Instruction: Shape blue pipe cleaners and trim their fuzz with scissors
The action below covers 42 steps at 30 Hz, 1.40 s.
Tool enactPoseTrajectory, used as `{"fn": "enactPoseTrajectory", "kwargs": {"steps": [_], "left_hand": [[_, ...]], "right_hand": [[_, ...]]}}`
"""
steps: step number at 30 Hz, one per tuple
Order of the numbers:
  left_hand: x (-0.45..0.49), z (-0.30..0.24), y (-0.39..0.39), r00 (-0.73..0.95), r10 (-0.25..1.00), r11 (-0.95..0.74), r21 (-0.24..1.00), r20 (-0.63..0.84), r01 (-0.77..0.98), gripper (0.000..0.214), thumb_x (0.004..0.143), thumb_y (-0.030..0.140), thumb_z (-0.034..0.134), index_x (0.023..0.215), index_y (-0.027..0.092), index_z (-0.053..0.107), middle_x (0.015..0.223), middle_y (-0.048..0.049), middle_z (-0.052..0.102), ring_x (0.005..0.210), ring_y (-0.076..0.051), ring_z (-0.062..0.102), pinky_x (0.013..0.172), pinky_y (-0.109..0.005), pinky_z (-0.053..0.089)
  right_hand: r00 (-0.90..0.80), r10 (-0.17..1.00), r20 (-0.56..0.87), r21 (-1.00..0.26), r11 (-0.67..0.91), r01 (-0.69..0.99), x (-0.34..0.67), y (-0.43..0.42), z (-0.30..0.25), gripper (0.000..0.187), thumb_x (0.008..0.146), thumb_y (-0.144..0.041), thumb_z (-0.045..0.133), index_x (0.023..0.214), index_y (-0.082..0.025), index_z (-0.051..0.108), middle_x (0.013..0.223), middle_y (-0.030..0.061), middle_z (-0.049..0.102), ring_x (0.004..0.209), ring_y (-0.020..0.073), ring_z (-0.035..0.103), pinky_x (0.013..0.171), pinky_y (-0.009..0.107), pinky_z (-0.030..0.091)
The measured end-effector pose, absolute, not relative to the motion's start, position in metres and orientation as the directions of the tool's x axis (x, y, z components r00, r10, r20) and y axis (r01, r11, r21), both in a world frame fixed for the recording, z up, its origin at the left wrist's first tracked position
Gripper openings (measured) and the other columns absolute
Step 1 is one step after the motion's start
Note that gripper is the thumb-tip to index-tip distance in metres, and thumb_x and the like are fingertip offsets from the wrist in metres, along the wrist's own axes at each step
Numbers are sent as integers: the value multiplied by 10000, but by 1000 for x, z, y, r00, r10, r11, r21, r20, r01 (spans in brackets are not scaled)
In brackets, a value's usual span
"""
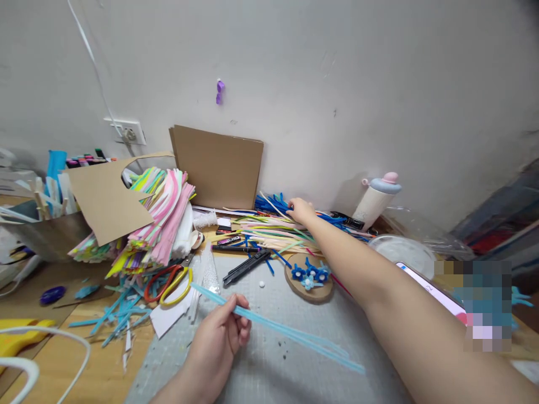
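Observation:
My left hand (223,336) is closed round a few light blue pipe cleaners (295,332), pinched near one end; their long part slants right over the grey cutting mat (252,370). Across the table, my right hand (302,212) reaches into the dark blue pipe cleaners (273,203) by the wall. Its fingers are curled in a pinch on that pile; what lies between them is hidden. Nearer to me, pale pink and green pipe cleaners (269,233) are spread. A round wood slice (319,294) beside my right forearm carries small blue pipe-cleaner flowers (309,275).
Scissors (177,286), a black utility knife (247,268) and pipe-cleaner offcuts (122,314) lie left of centre. Behind them are a pastel pipe-cleaner bundle (164,213) and cardboard sheets (217,168). A bottle (374,202), a plastic lid (402,255) and a phone (429,289) are to the right.

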<state>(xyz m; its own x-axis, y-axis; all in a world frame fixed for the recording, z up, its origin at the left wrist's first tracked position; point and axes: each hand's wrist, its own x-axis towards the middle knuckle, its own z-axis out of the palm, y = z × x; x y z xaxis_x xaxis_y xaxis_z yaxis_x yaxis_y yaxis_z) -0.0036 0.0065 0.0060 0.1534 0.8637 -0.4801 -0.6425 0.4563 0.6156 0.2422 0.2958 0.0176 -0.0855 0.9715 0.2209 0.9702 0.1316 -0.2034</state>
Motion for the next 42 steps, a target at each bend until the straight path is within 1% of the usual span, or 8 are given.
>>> {"fn": "enactPoseTrajectory", "kwargs": {"steps": [12, 23, 29, 32, 35, 37, 40, 42], "left_hand": [[-1, 5, 4, 160, 855, 476, 623, -493, -620, 185, 824, 297, 535, 728, 143, 570, 530, 12, 459, 471, -75, 441, 452, -168, 340], [-2, 3, 6, 146, 856, 468, 625, -496, -625, 194, 838, 294, 519, 735, 138, 571, 548, 13, 456, 475, -72, 443, 455, -169, 348], [-2, 5, 5, 150, 854, 471, 618, -499, -630, 185, 847, 277, 507, 742, 138, 568, 558, 11, 463, 474, -71, 444, 455, -170, 352], [-2, 8, 4, 152, 845, 485, 615, -512, -622, 196, 856, 272, 491, 732, 139, 561, 547, 10, 460, 473, -73, 441, 455, -168, 350], [-1, 10, 2, 160, 841, 494, 612, -517, -617, 193, 861, 268, 485, 738, 140, 560, 548, 8, 464, 478, -75, 443, 465, -170, 358], [-2, 11, 2, 170, 842, 496, 611, -512, -617, 193, 865, 268, 478, 746, 141, 562, 551, 7, 466, 480, -76, 444, 465, -172, 359], [-1, 12, 2, 174, 838, 504, 609, -517, -613, 188, 866, 262, 476, 749, 141, 560, 557, 8, 465, 478, -76, 441, 458, -171, 354], [-1, 12, 3, 175, 833, 510, 606, -525, -611, 179, 864, 255, 479, 750, 141, 558, 557, 9, 465, 480, -76, 442, 460, -169, 355]], "right_hand": [[-12, 977, 212, -380, 93, 920, 253, 308, 2, 289, 893, -315, 520, 1131, -151, 543, 1123, 75, 570, 947, 191, 582, 802, 391, 500], [-30, 983, 183, -524, 123, 842, 260, 309, 5, 303, 894, -312, 520, 1148, -147, 530, 1115, 77, 571, 928, 185, 589, 781, 382, 509], [-105, 975, 196, -475, 188, 860, 264, 295, 29, 301, 896, -312, 517, 1147, -146, 530, 1117, 77, 571, 933, 186, 588, 786, 383, 507], [-178, 972, 151, -402, 225, 888, 277, 282, 42, 233, 886, -312, 531, 1030, -138, 588, 1025, 54, 611, 878, 167, 597, 778, 364, 499], [-204, 971, 125, -336, 235, 912, 298, 268, 53, 99, 813, -191, 593, 885, -151, 648, 919, 37, 650, 836, 157, 598, 785, 311, 471], [-164, 974, 158, -304, 206, 930, 315, 260, 62, 181, 747, -81, 568, 869, -165, 673, 952, 49, 661, 896, 171, 590, 812, 270, 441], [-58, 975, 213, -282, 118, 952, 340, 250, 74, 355, 722, -43, 471, 997, -161, 663, 1058, 72, 651, 994, 194, 567, 847, 262, 416], [-20, 987, 162, -284, 66, 957, 352, 243, 78, 359, 695, -52, 469, 964, -154, 684, 968, 66, 688, 917, 195, 603, 802, 260, 439]]}}
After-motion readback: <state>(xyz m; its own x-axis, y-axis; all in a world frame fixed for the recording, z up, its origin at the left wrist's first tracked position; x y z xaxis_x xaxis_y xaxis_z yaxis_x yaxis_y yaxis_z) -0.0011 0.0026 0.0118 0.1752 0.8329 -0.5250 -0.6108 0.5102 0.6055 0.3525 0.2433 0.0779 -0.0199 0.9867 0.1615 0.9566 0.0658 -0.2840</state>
